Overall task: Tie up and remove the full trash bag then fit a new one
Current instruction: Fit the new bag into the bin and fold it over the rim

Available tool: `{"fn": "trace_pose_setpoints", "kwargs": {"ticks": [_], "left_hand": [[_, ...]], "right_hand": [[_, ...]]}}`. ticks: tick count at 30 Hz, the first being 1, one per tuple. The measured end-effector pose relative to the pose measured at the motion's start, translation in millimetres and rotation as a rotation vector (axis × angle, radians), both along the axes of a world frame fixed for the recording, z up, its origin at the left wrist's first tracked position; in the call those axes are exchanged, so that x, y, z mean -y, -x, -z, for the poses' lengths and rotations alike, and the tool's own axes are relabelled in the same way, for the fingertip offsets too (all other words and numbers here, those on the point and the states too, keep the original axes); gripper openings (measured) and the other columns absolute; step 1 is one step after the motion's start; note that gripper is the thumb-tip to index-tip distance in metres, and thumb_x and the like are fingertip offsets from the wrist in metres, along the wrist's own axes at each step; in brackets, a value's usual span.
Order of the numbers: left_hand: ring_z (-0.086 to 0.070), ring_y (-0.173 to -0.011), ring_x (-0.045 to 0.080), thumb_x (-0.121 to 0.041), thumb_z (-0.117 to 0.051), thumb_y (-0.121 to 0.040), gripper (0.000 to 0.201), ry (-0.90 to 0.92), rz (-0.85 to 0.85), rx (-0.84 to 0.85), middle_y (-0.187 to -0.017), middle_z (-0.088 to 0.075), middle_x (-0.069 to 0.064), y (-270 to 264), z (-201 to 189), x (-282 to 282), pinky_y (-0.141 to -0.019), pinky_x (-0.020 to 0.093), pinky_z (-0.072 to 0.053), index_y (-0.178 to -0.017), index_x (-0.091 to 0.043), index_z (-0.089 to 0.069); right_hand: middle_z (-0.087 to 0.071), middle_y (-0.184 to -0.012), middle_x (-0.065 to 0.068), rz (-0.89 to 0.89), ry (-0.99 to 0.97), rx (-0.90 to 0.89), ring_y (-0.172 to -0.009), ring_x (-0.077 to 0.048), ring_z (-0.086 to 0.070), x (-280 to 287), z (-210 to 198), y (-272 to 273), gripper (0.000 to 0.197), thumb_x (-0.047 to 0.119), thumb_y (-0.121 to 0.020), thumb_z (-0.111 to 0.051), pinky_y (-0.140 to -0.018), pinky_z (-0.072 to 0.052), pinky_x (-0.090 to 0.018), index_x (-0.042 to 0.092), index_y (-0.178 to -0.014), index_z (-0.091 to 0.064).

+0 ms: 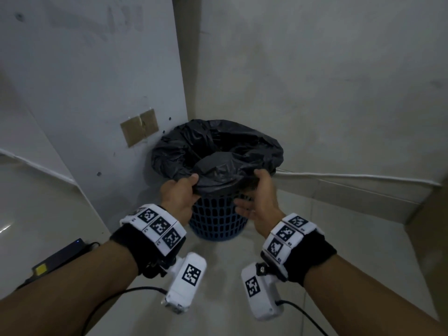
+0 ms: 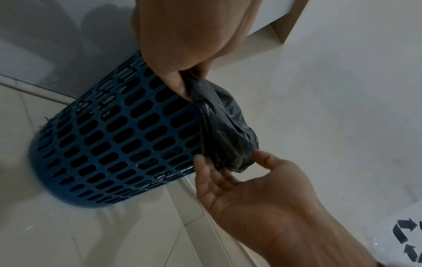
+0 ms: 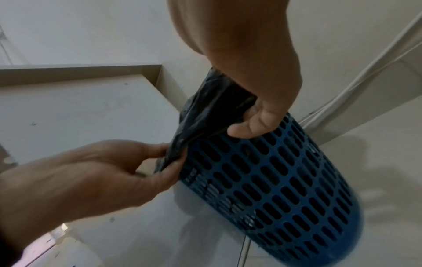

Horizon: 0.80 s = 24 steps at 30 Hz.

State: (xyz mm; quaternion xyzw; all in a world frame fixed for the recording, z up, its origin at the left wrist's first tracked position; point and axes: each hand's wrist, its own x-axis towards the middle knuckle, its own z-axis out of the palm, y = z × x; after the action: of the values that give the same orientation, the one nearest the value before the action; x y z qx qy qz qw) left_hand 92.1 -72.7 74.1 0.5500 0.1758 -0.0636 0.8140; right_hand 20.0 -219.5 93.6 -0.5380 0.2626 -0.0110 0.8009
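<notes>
A blue perforated bin (image 1: 218, 219) stands on the floor in a corner, lined with a black trash bag (image 1: 218, 146) folded over its rim. At the near side the bag's edge is lifted off the rim. My left hand (image 1: 186, 190) pinches that edge at its left end, as the left wrist view shows with the bag (image 2: 223, 130) bunched against the bin (image 2: 114, 144). My right hand (image 1: 257, 190) holds the right end, thumb on top and fingers beneath. In the right wrist view the bag (image 3: 205, 112) stretches between both hands above the bin (image 3: 274, 180). The bag's contents are hidden.
A white panel (image 1: 97, 93) with a brown tape patch (image 1: 139, 127) stands just left of the bin, a wall behind it. A black power adapter (image 1: 60, 258) lies on the floor at left. A white object with a recycling symbol (image 2: 406, 238) is at right.
</notes>
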Motion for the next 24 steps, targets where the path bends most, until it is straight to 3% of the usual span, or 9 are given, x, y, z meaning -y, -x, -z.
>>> {"fn": "trace_pose_setpoints", "kwargs": {"ticks": [2,5,8,11,14,16,21,24], "left_hand": [[-0.066,-0.092,0.026,-0.010,-0.060,-0.093,0.036,0.000,0.009,0.006,-0.120,-0.064,0.015,-3,2,0,-0.064,0.032,-0.057,-0.127,0.001,-0.053],[-0.066,-0.094,0.027,-0.010,-0.059,-0.093,0.034,0.003,0.009,0.003,-0.119,-0.064,0.015,-6,4,-1,-0.059,0.030,-0.058,-0.125,0.002,-0.054],[-0.066,-0.098,0.029,-0.010,-0.060,-0.093,0.035,0.019,0.004,-0.010,-0.121,-0.063,0.016,-8,5,-3,-0.057,0.028,-0.058,-0.125,0.002,-0.053],[-0.066,-0.098,0.029,-0.010,-0.061,-0.092,0.036,0.013,0.016,-0.004,-0.120,-0.063,0.016,-8,6,-2,-0.057,0.028,-0.059,-0.125,0.002,-0.052],[-0.066,-0.097,0.027,-0.010,-0.061,-0.093,0.036,-0.016,0.013,0.012,-0.118,-0.064,0.016,-7,7,-2,-0.059,0.029,-0.058,-0.124,0.005,-0.052],[-0.066,-0.096,0.029,-0.010,-0.061,-0.092,0.037,-0.009,0.002,0.010,-0.117,-0.064,0.018,-8,8,-4,-0.059,0.030,-0.058,-0.124,0.006,-0.052],[-0.064,-0.102,0.030,-0.010,-0.059,-0.094,0.035,-0.005,0.009,0.024,-0.119,-0.062,0.017,-7,9,-6,-0.062,0.030,-0.059,-0.125,0.005,-0.051],[-0.064,-0.103,0.030,-0.009,-0.058,-0.094,0.036,0.005,0.007,0.037,-0.119,-0.063,0.018,-6,8,-6,-0.071,0.034,-0.060,-0.125,0.006,-0.050]], "right_hand": [[-0.068,-0.102,-0.008,0.083,0.002,0.042,-0.077,-0.023,-0.063,8,-4,-3,0.035,0.043,-0.098,-0.045,-0.063,-0.051,-0.032,0.016,-0.115,-0.058],[-0.064,-0.091,-0.011,0.177,0.091,0.063,-0.066,-0.020,-0.060,16,-4,-10,0.017,0.015,-0.100,-0.046,-0.058,-0.053,-0.031,0.006,-0.095,-0.060],[-0.060,-0.089,-0.013,0.208,0.169,0.034,-0.062,-0.021,-0.057,17,9,-14,0.014,0.005,-0.098,-0.043,-0.055,-0.054,-0.030,0.004,-0.091,-0.055],[-0.065,-0.092,-0.017,0.220,0.240,0.004,-0.071,-0.026,-0.061,15,20,-18,0.014,0.003,-0.092,-0.049,-0.061,-0.058,-0.036,0.006,-0.084,-0.060],[-0.066,-0.077,-0.012,0.276,0.345,0.023,-0.073,-0.030,-0.065,6,27,-22,0.014,0.004,-0.083,-0.060,-0.078,-0.059,-0.048,0.011,-0.071,-0.060],[-0.067,-0.078,-0.013,0.316,0.387,0.043,-0.081,-0.033,-0.067,-4,26,-20,0.005,0.004,-0.079,-0.063,-0.080,-0.057,-0.047,0.008,-0.078,-0.062],[-0.068,-0.084,-0.009,0.376,0.379,0.085,-0.085,-0.030,-0.068,-14,27,-16,0.018,0.002,-0.080,-0.062,-0.083,-0.057,-0.044,0.010,-0.096,-0.063],[-0.069,-0.086,-0.011,0.364,0.325,0.108,-0.077,-0.025,-0.065,-20,27,-10,0.011,0.010,-0.086,-0.054,-0.080,-0.058,-0.044,0.011,-0.085,-0.066]]}}
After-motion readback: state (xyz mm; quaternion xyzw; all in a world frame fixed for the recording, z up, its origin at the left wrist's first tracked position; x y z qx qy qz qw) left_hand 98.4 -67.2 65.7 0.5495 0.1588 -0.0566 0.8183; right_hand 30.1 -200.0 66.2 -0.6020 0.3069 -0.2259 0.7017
